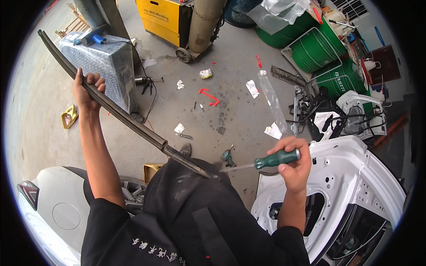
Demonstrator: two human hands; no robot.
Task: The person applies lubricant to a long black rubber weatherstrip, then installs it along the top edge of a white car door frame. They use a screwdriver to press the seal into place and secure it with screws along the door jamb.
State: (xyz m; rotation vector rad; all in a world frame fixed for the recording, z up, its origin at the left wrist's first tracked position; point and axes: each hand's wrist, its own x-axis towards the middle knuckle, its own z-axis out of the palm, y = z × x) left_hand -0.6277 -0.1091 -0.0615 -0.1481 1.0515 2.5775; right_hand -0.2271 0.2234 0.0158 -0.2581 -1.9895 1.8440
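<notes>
Two hands in view, both occupied. Left hand (88, 91) is raised at upper left, fingers wrapped around a long black trim strip (120, 116), gripping it in its upper part. I note the strip runs diagonally from the upper left edge of the view down to its lower end at centre, just above the person's dark-clothed torso. Right hand (293, 162) sits at right of centre, clenched around the green handle of a screwdriver (266, 160); the shaft points left and its tip lies very near the strip's lower end; I cannot tell whether they touch. The strip thus spans the gap between the hands, held only by the left. Below the right hand lies a white car body panel (346, 177) with cut-outs. A white car body part (57, 199) lies at lower left. Concrete floor (230, 88) beyond carries scattered paper scraps and red bits; green drums (319, 48) stand at upper right, a yellow welding machine (164, 20) at top centre.
</notes>
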